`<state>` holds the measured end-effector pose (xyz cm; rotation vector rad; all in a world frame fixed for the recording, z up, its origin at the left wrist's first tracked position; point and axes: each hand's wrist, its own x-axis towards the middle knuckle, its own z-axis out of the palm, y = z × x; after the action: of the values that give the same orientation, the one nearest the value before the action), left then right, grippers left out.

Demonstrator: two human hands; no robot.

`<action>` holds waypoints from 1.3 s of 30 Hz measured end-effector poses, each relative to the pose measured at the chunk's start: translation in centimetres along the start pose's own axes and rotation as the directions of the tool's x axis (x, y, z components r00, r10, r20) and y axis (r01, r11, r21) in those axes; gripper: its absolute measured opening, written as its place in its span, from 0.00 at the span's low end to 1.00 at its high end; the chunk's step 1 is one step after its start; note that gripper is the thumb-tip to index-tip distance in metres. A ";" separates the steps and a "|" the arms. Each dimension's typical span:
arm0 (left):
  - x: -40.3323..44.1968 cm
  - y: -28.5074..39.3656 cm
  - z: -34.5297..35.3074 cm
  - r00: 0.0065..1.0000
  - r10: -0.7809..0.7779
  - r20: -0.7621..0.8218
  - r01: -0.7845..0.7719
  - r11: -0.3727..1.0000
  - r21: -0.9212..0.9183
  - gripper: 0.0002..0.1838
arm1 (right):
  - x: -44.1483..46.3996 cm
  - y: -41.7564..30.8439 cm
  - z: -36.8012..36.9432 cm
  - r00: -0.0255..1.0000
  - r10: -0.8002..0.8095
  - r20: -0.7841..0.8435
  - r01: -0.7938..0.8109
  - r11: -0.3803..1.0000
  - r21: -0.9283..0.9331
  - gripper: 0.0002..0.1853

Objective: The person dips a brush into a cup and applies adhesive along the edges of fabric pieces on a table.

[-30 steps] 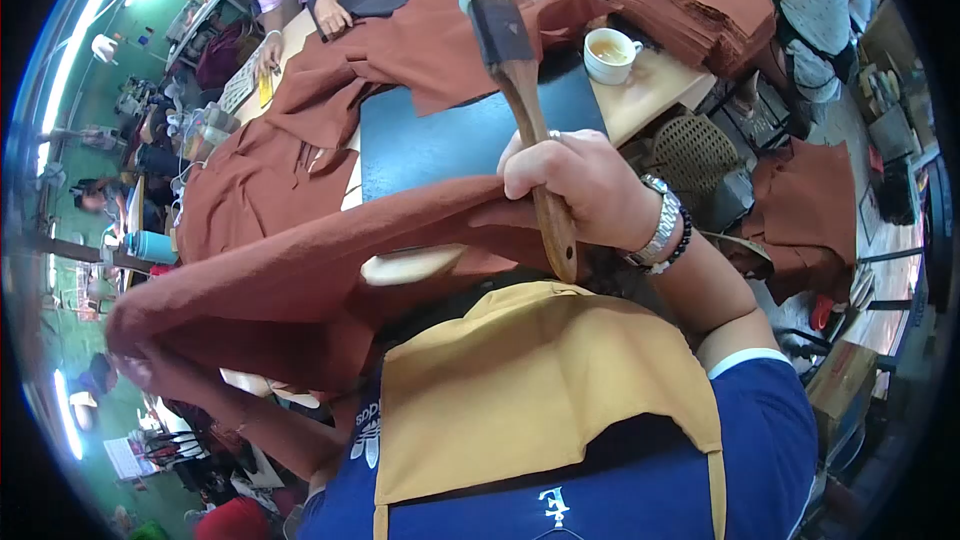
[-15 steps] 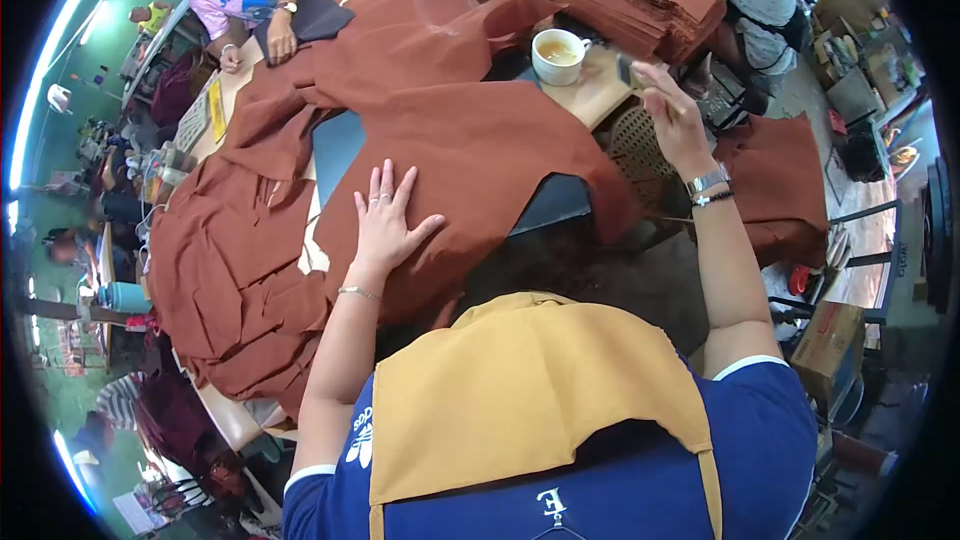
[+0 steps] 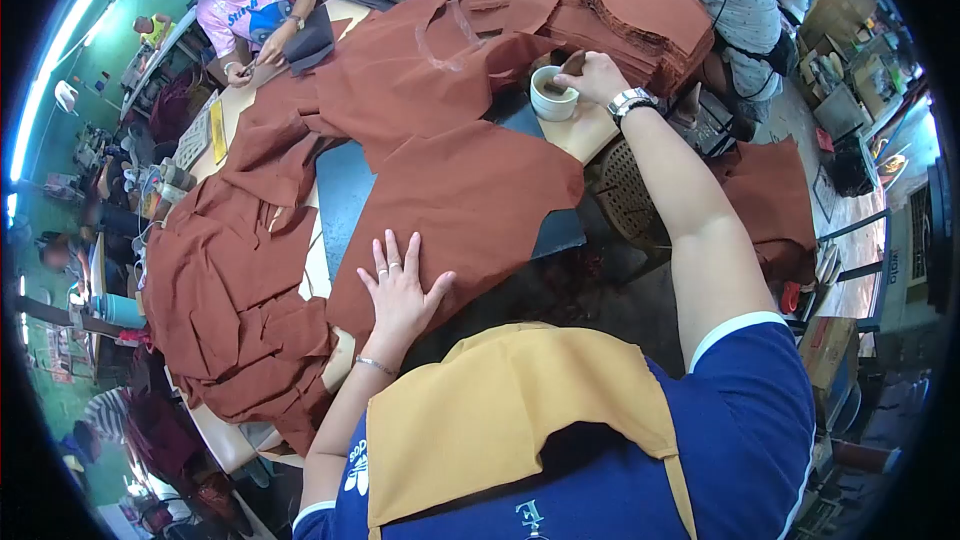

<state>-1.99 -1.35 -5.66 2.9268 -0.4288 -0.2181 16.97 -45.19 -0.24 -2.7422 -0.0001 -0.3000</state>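
My left hand [image 3: 402, 290] lies flat with fingers spread on a rust-brown fabric piece [image 3: 465, 195], pressing it down over a dark blue-grey board [image 3: 340, 190]. My right hand [image 3: 600, 78] is at a white cup [image 3: 553, 105] by the table's right edge. Its fingers are closed on a small brown brush-like tool [image 3: 573, 64], whose lower end dips into the cup; its exact shape is partly hidden. The earlier view shows a yellowish liquid in the cup.
Crumpled rust-brown fabric [image 3: 235, 290] covers the table's left side. A thick fabric stack [image 3: 640, 20] lies at the back right. One person [image 3: 255, 0] works across the table, another [image 3: 740, 10] at far right. A woven-seat chair [image 3: 628, 190] stands beside the table.
My right hand has moved left to the cup with the tool, which now reaches into it. The fabric's right end now lies farther left. My left hand stays flat on the fabric.
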 end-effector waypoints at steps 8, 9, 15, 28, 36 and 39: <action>5.5 -0.9 0.1 0.974 0.206 -0.096 -0.210 0.977 -0.032 0.48 | -3.0 -0.8 -3.8 0.991 -0.061 -0.120 0.103 0.917 0.386 0.16; 5.4 -0.7 -0.1 0.977 0.201 -0.076 -0.203 0.979 -0.020 0.48 | -3.9 -0.7 -3.9 0.975 -0.153 -0.163 0.187 0.957 0.223 0.15; 4.1 -2.2 0.1 0.975 0.213 -0.057 -0.215 0.976 -0.022 0.51 | -10.9 -1.8 -2.7 0.919 -0.306 -0.249 0.288 0.952 -0.105 0.10; 4.8 -2.7 0.0 0.933 0.358 -0.034 -0.357 0.933 0.046 0.51 | -28.5 -10.7 -5.4 0.940 0.320 -0.119 -0.191 0.781 0.594 0.09; 5.6 -2.2 0.3 0.916 0.398 -0.058 -0.396 0.917 0.042 0.50 | -28.6 -12.3 -2.4 0.979 0.002 -0.205 0.069 0.938 0.338 0.08; 5.5 -2.2 0.3 0.914 0.400 -0.068 -0.398 0.916 0.042 0.49 | -29.5 -12.3 -4.3 0.995 0.071 -0.063 -0.048 0.949 0.311 0.07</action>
<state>3.79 -0.91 -7.05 2.7791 -1.0066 -0.0444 -13.26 -34.19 2.12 -2.4137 0.0517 -0.3523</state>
